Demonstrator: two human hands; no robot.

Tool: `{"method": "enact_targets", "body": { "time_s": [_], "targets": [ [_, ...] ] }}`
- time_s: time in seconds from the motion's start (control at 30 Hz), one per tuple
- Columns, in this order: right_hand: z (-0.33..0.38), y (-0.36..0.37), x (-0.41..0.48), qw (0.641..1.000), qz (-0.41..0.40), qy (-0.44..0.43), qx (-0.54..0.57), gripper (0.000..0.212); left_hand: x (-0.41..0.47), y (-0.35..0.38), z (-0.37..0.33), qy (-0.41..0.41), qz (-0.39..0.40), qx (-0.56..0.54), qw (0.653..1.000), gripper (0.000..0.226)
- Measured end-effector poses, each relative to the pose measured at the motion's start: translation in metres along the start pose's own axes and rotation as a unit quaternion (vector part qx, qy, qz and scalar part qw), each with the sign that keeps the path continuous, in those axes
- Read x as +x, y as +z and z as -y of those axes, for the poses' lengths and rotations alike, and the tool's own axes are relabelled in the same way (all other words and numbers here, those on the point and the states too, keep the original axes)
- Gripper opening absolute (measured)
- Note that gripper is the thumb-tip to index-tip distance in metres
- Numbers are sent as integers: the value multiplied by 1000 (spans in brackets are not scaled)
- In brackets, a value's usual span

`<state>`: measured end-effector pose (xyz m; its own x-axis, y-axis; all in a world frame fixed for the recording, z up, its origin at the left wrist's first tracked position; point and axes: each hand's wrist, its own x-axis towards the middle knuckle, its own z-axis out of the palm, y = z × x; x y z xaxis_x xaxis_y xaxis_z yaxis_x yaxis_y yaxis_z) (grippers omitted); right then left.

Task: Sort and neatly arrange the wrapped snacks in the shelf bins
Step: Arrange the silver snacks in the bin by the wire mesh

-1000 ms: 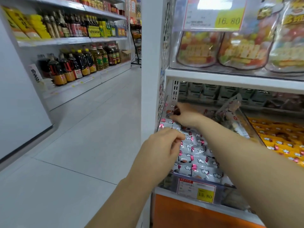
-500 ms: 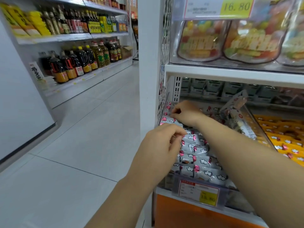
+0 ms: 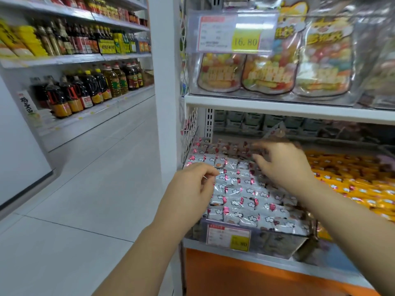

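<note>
two hands over white snacks (image 3: 237, 190): left hand (image 3: 190, 191) curled, grip unclear; right hand (image 3: 282, 165) loosely spread.

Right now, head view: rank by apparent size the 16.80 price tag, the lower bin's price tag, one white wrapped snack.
1. 16.80 price tag
2. lower bin's price tag
3. white wrapped snack
The tags differ only modestly, and their distances from the camera differ, so their true sizes may match.

right hand (image 3: 282, 165) motion-blurred, lower price tag (image 3: 228, 236) illegible
</note>
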<state>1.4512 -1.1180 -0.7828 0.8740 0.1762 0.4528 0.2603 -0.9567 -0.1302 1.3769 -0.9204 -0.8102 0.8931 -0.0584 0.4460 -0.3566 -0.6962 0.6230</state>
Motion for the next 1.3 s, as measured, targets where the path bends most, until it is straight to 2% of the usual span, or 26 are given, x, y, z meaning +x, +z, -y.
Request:
{"method": "enact_targets", "body": {
  "time_s": [0.07, 0.13, 0.2, 0.3, 0.4, 0.6, 0.8, 1.03, 1.2, 1.3],
  "targets": [
    [-13, -7, -5, 999, -12, 30, -37, 36, 0, 4, -4, -1, 13, 5, 1000, 18],
    [-18, -8, -5, 997, 18, 48, -66, 42, 0, 9, -6, 1, 27, 16, 1000, 18],
    [-17, -4, -3, 994, 56, 54, -72, 40, 2, 13, -6, 2, 37, 24, 999, 20],
    [-15, 1, 0, 994, 60, 42, -76, 38, 6, 16, -7, -2, 40, 27, 999, 21],
    [-8, 0, 2, 998, 45, 33, -21, 37, 11, 18, -6, -4, 36, 28, 999, 22],
    [16, -3, 17, 989, -21, 0, 149, 59, 32, 28, 1, -16, 53, 53, 997, 34],
    [34, 20, 58, 966, -21, 35, 254, 33, 75, 46, 17, -77, 95, 135, 983, 38],
    [37, 59, 96, 946, -50, 36, 318, 41, 106, 63, 36, -67, 156, 210, 963, 35],
    [31, 79, 108, 935, -26, 18, 353, 44, 109, 65, 39, -53, 144, 200, 968, 33],
    [28, 80, 112, 942, -12, 12, 335, 42, 110, 66, 39, -59, 142, 192, 969, 34]
  ]
}}
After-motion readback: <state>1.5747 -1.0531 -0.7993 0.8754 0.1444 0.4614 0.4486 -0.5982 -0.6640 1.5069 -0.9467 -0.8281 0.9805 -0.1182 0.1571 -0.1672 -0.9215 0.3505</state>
